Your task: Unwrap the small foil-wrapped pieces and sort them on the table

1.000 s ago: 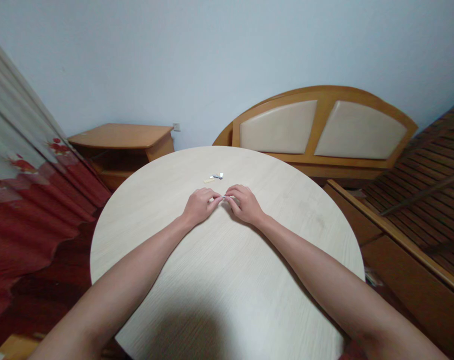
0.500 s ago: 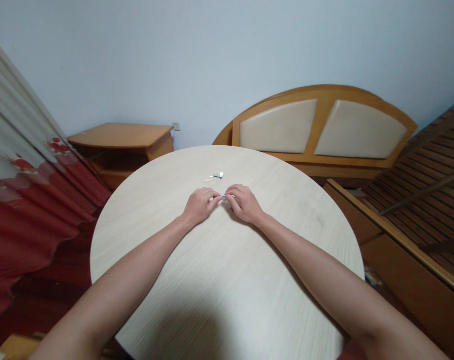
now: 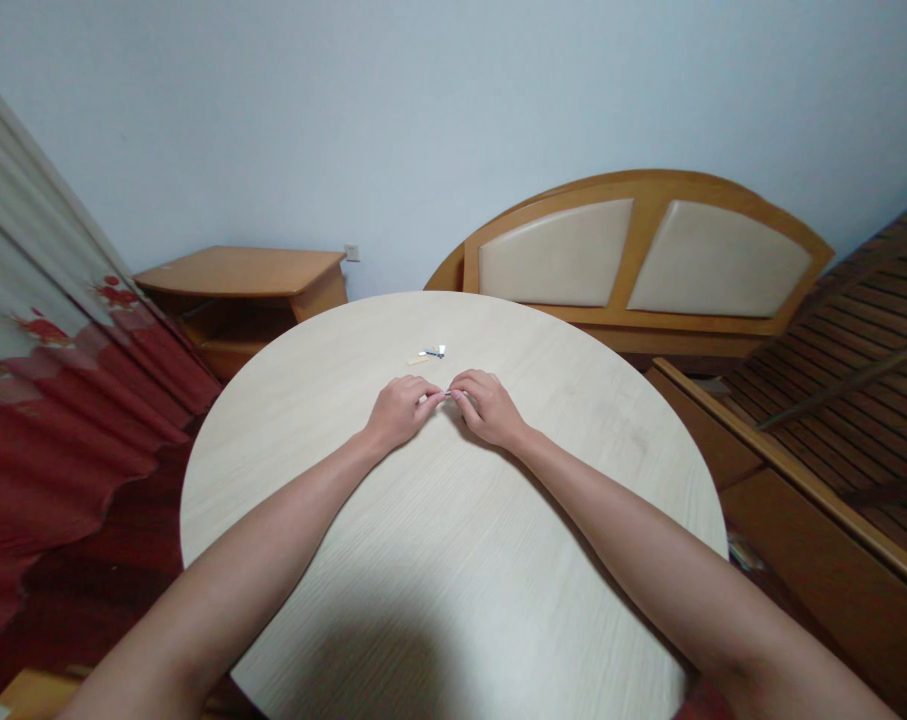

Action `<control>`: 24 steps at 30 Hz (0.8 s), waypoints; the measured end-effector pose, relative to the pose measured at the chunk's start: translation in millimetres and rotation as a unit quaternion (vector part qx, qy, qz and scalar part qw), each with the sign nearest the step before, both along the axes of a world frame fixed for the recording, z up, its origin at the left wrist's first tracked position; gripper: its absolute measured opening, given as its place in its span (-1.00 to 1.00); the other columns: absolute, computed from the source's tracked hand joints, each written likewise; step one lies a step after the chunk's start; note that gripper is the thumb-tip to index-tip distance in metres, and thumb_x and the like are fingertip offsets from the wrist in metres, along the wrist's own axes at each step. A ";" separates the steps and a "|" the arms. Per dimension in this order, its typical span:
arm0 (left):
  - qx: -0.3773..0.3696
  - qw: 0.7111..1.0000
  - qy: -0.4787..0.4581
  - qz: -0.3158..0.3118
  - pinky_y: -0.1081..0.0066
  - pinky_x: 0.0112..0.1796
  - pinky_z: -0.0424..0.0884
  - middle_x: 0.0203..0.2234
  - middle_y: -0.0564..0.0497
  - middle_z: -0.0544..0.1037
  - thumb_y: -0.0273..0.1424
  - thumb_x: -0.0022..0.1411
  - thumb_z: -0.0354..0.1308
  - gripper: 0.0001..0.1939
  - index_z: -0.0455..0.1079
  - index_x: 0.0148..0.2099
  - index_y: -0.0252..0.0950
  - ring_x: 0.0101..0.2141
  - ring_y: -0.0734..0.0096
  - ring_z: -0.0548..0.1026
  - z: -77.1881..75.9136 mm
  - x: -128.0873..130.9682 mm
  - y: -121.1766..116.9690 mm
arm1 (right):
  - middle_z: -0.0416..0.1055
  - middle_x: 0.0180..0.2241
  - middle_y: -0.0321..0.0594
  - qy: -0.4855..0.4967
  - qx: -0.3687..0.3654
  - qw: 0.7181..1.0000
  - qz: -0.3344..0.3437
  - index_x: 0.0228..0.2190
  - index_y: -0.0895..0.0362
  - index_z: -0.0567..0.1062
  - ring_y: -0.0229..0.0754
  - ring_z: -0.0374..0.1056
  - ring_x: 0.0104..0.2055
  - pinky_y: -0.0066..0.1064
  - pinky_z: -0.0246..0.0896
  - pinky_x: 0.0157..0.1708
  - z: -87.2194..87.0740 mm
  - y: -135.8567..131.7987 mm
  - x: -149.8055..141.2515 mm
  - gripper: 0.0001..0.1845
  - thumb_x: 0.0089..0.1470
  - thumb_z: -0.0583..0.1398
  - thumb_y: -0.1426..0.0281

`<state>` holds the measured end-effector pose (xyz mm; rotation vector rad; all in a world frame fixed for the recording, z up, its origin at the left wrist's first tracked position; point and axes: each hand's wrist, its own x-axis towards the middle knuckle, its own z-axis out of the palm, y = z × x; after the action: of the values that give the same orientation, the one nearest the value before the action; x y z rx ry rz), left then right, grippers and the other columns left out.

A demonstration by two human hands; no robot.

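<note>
Head view: left hand (image 3: 402, 412) and right hand (image 3: 489, 408) keep a tight, steady fingertip pinch on a tiny silvery piece (image 3: 448, 395) near the centre of the round pale table (image 3: 295, 440).

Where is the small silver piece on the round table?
In the head view, the silver piece lies on the round table just beyond the left hand, right beside a small pale strip.

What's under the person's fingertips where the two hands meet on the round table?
A small silvery item shows between the left hand and the right hand; their fingers cover the rest, so its shape cannot be seen.
</note>
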<state>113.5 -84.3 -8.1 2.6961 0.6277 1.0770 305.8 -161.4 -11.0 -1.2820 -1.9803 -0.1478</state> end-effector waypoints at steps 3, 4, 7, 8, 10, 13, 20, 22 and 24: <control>0.003 1.000 -0.001 -0.002 0.33 -0.22 0.35 -0.40 -0.03 0.62 -0.32 0.41 0.17 -0.80 0.55 -0.24 -0.29 -0.33 0.33 0.51 0.2 0.1 0.0 | 0.51 -0.24 -0.09 0.001 0.000 1.000 0.001 -0.28 0.11 0.48 -0.05 0.38 -0.12 -0.19 0.17 -0.11 -0.4 0.3 0.1 -0.74 0.36 0.03 0.35; 0.003 1.000 -0.002 -0.003 0.32 -0.22 0.35 -0.40 -0.03 0.62 -0.32 0.41 0.17 -0.80 0.55 -0.24 -0.29 -0.33 0.33 0.51 0.3 0.2 -0.1 | 0.51 -0.24 -0.09 0.002 0.000 1.000 0.002 -0.28 0.12 0.48 -0.05 0.38 -0.12 -0.19 0.16 -0.11 -0.3 0.2 0.0 -0.74 0.36 0.03 0.35; 0.002 1.000 -0.004 -0.004 0.32 -0.22 0.35 -0.39 -0.03 0.62 -0.32 0.40 0.17 -0.80 0.55 -0.24 -0.29 -0.33 0.33 0.52 0.3 0.1 0.0 | 0.51 -0.23 -0.09 0.004 -0.002 1.000 0.004 -0.28 0.11 0.48 -0.05 0.37 -0.12 -0.20 0.16 -0.11 0.6 -0.4 -0.2 -0.74 0.37 0.03 0.34; 0.001 1.000 -0.003 -0.004 0.32 -0.21 0.36 -0.39 -0.03 0.62 -0.32 0.40 0.17 -0.80 0.55 -0.23 -0.29 -0.32 0.33 0.52 0.2 0.1 0.0 | 0.51 -0.23 -0.09 0.005 -0.004 1.000 0.004 -0.28 0.11 0.48 -0.05 0.37 -0.12 -0.20 0.16 -0.11 0.9 -0.6 -0.2 -0.74 0.37 0.03 0.34; -0.002 1.000 -0.002 -0.003 0.32 -0.21 0.36 -0.38 -0.03 0.62 -0.32 0.40 0.17 -0.80 0.55 -0.23 -0.29 -0.32 0.32 0.52 -0.1 0.1 0.2 | 0.51 -0.23 -0.09 0.006 -0.009 1.000 0.003 -0.28 0.11 0.48 -0.06 0.37 -0.12 -0.20 0.15 -0.11 1.3 -0.8 -0.1 -0.74 0.37 0.03 0.34; -0.006 1.000 0.000 -0.001 0.31 -0.20 0.37 -0.37 -0.03 0.63 -0.30 0.40 0.17 -0.80 0.56 -0.22 -0.28 -0.32 0.32 0.52 -0.3 0.2 0.2 | 0.51 -0.22 -0.09 0.006 -0.014 1.000 0.002 -0.27 0.10 0.48 -0.05 0.37 -0.11 -0.21 0.15 -0.11 1.2 -0.7 0.3 -0.74 0.37 0.03 0.33; -0.021 1.000 0.012 -0.002 0.29 -0.18 0.37 -0.34 -0.04 0.65 -0.28 0.40 0.17 -0.79 0.57 -0.19 -0.27 -0.31 0.31 0.53 3.2 -0.3 -2.6 | 0.51 -0.24 -0.09 0.012 -0.009 1.000 0.003 -0.25 0.10 0.49 -0.05 0.38 -0.12 -0.20 0.17 -0.11 2.4 -1.4 -0.8 -0.72 0.38 0.02 0.29; -0.024 1.000 0.016 -0.002 0.29 -0.18 0.37 -0.33 -0.04 0.65 -0.28 0.39 0.18 -0.80 0.57 -0.19 -0.27 -0.31 0.31 0.53 3.5 -0.8 -2.8 | 0.52 -0.23 -0.09 0.016 -0.010 1.000 0.010 -0.24 0.09 0.50 -0.05 0.39 -0.12 -0.19 0.18 -0.10 3.0 -1.8 -1.4 -0.72 0.38 0.02 0.28; -0.024 1.000 0.018 -0.002 0.29 -0.18 0.37 -0.32 -0.04 0.65 -0.28 0.39 0.18 -0.80 0.57 -0.19 -0.26 -0.31 0.31 0.53 2.9 -0.9 -2.6 | 0.53 -0.22 -0.09 0.019 -0.010 1.000 0.020 -0.23 0.08 0.51 -0.05 0.39 -0.12 -0.19 0.19 -0.10 3.3 -2.1 -1.9 -0.71 0.38 0.02 0.27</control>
<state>112.6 -87.0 -5.2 2.6795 0.6461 1.0004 303.9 -163.5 -7.7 -1.2477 -1.9781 -0.0847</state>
